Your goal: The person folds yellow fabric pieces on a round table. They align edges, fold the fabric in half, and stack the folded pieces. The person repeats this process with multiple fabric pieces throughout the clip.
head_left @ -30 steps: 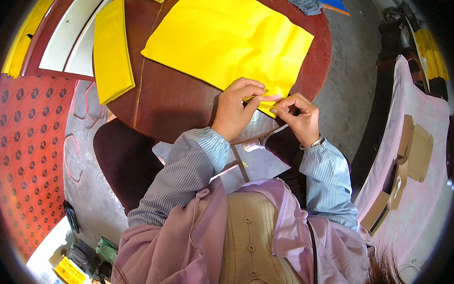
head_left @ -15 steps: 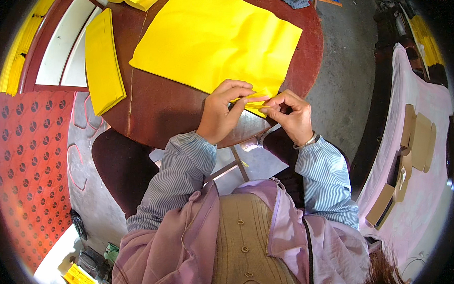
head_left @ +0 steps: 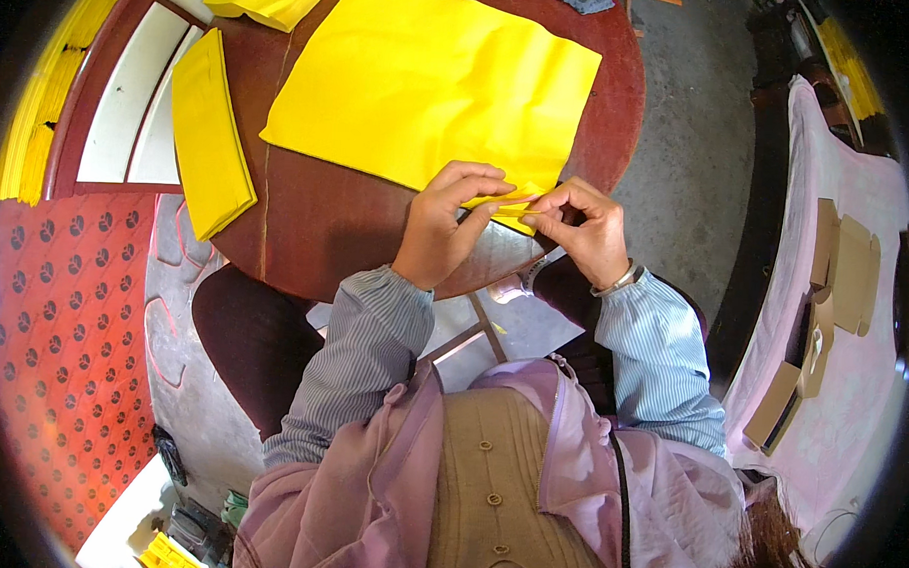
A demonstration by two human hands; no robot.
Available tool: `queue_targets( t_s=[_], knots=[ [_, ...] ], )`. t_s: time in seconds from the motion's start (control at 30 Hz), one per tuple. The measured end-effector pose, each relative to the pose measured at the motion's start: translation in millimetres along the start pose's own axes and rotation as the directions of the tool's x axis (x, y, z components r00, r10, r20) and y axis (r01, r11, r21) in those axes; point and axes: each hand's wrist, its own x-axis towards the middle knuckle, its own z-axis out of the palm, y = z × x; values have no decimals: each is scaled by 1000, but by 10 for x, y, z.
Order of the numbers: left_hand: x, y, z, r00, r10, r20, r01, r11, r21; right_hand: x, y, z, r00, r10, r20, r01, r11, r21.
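My left hand and right hand pinch 1 near corner of the yellow sheet on the round table; I'm apparently gathering it, which next calls for steady pressure.

Bright light, glare on tabletop, curved edges, black corners

Sheet plain yel; tbl red-brn; sleeves blu/wht stripes; panel red w/ blk motifs

Beyond the fingers, the yellow sheet looks like matt cloth; left of them, the brown tabletop like smooth, glossy wood; rightward, the grey floor like rough concrete.
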Motion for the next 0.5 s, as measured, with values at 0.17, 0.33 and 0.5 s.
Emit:
queue_targets(
  t_s=[0.17, 0.33, 0.5],
  knots=[
    [-6, 24, 0, 1000, 3, -12, -4, 1000, -29, -2, 26, -2, 1000, -12, -3, 12, 1000, -11],
    [-5, 34, 17, 999, -4, -32, 2, 999, -36, -1, 44, -2, 1000, 1, 7, -1, 1000, -5],
    [-4, 26, 26, 999, -34, -35, 32, 997, -69, -7, 35, -9, 1000, 6, 20, -6, 1000, -6]
  ],
)
